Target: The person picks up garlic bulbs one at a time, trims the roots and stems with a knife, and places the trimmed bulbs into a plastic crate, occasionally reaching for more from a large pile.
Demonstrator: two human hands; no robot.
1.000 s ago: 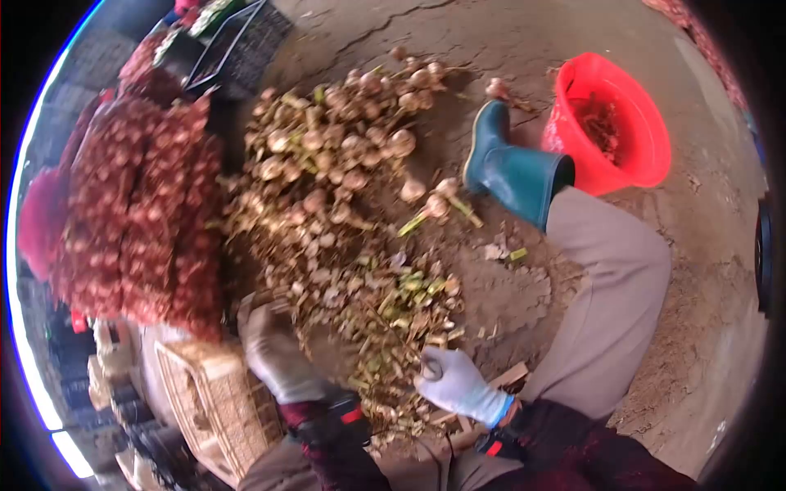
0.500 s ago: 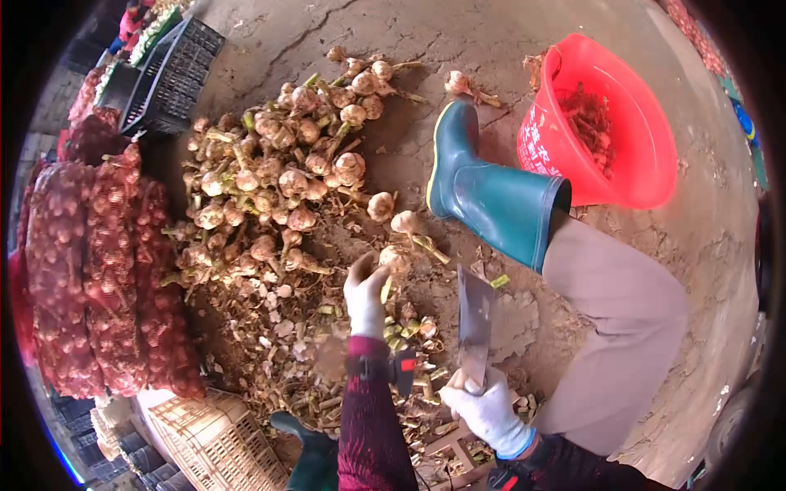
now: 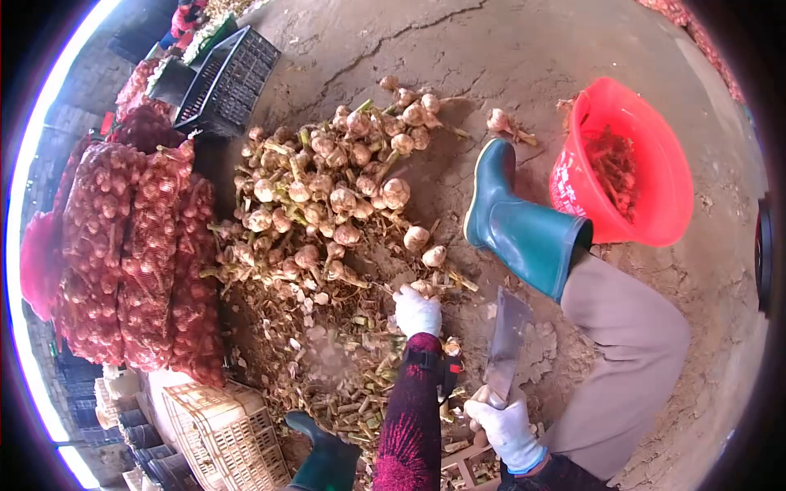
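Note:
My left hand [image 3: 417,312], in a white glove, has its fingers closed at a garlic bulb [image 3: 424,288] at the near edge of the garlic heap [image 3: 327,180]; the hand partly covers the bulb. Just beyond it lies another garlic bulb [image 3: 434,256] with its stem attached. In a white glove too, my right hand [image 3: 506,427] grips the handle of a cleaver [image 3: 509,335]. The cleaver's broad blade points away from me, to the right of my left hand and apart from the garlic.
Cut stems and skins [image 3: 352,368] litter the ground below the heap. A red bucket [image 3: 675,188] with scraps in it is at the right, beyond my green boot [image 3: 524,233]. Red mesh sacks [image 3: 147,254], a black crate [image 3: 233,82] and a cream crate [image 3: 229,442] line the left side.
My view has shifted, so the scene sits lower and further right. My left hand has moved onto the garlic bulb and closed at it. The cleaver stays in my right hand.

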